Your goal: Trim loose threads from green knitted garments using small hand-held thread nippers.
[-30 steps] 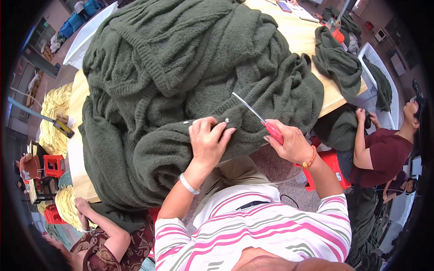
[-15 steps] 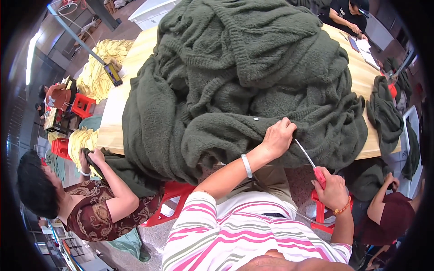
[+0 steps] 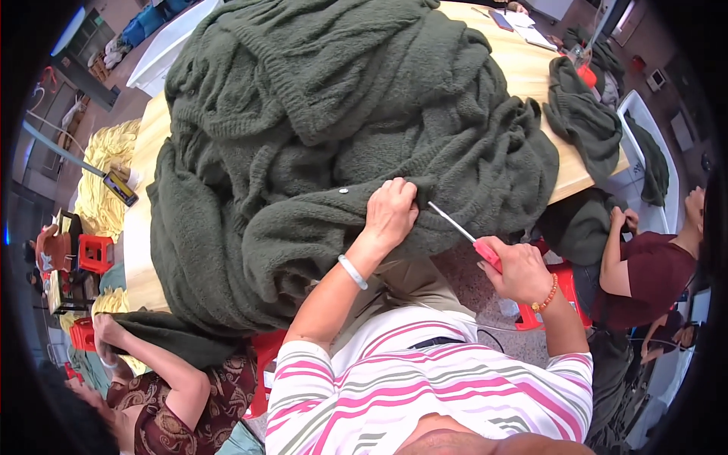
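A large heap of dark green knitted garments [image 3: 334, 83] covers most of the table in front of me. My left hand [image 3: 392, 208] is closed on the near edge of a dark green knit garment [image 3: 303, 227], fingers pinching the fabric. A small white button-like spot [image 3: 343, 191] shows on that garment, left of the hand. My right hand [image 3: 522, 271] grips the pink-red handle of a thin metal-shafted tool [image 3: 456, 226] resembling a screwdriver. Its shaft slants up and left, with the tip close to the right of my left fingers. Whether the tip touches the knit, I cannot tell.
A person in a patterned top [image 3: 174, 387] handles dark green fabric at left; another in maroon [image 3: 644, 269] sits at right. White bins [image 3: 163, 57] stand beyond the table [image 3: 148, 227]. Red stools [image 3: 565, 292], a yellow garment pile [image 3: 106, 174] and a notebook [image 3: 531, 32] are around.
The view has swung, shifting the heap leftward in the picture. My right hand has come up, and the tool lies flatter. My left hand keeps its hold. The person at left has moved their arms.
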Available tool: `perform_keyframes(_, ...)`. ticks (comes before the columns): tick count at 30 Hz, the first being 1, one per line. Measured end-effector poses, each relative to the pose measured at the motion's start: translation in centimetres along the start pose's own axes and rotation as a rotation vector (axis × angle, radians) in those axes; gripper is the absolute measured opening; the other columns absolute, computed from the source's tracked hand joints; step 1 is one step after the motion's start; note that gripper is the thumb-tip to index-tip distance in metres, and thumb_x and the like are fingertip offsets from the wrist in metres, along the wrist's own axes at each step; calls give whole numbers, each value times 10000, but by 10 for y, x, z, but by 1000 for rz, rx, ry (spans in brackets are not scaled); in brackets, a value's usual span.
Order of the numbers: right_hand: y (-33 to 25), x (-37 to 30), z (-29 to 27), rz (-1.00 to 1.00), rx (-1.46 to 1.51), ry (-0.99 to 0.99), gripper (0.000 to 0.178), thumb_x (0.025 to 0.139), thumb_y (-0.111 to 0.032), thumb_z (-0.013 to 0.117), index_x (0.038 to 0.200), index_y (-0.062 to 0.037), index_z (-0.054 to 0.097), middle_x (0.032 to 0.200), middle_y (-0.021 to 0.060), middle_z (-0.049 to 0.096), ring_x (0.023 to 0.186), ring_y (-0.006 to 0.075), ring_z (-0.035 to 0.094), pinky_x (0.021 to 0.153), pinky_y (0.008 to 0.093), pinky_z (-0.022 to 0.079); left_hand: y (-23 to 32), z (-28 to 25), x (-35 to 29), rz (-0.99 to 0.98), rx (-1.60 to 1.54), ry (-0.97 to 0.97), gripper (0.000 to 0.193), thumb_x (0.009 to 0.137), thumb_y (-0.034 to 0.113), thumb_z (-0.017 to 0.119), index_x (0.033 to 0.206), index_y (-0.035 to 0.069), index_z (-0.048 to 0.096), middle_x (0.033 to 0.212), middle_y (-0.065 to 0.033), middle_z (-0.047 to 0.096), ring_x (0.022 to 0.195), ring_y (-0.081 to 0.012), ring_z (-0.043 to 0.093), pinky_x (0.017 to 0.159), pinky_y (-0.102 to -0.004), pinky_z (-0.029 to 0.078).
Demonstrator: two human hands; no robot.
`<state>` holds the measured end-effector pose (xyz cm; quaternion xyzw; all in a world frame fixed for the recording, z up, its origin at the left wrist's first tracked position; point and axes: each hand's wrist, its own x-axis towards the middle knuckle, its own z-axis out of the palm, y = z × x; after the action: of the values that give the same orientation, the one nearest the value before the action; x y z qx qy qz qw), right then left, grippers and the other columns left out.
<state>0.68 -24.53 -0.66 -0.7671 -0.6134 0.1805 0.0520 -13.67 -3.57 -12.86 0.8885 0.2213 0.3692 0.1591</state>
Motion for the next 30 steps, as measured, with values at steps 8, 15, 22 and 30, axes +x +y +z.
perform_keyframes(8,2,-1,5,-118,127,114,326,847,-195,658,1146,-119,555,792,169,660,745,377,649,667,458,506,14,-25,-10,-33,-73,127,242,714,35,694,930,60,589,843,-110,565,813,-312,555,726,-415,453)
perform_keyframes(15,0,2,6,-189,178,142,317,838,-152,637,1142,-127,553,828,147,680,783,363,660,695,464,514,-5,-67,-25,-270,-4,87,233,771,52,706,993,39,636,939,-113,597,728,-251,603,627,-345,497)
perform_keyframes(22,-16,19,9,-165,36,-89,298,876,-219,586,1154,-118,550,801,172,676,770,362,665,698,477,508,-7,-44,-26,-243,174,-155,221,739,10,651,929,48,544,935,-140,555,878,-353,584,743,-462,493)
perform_keyframes(30,-23,23,11,-173,-5,-153,303,884,-253,587,1151,-114,551,778,182,671,780,381,660,724,501,492,-17,-55,-31,-362,-143,-101,218,732,-25,650,922,10,549,871,-157,589,814,-345,617,728,-445,502)
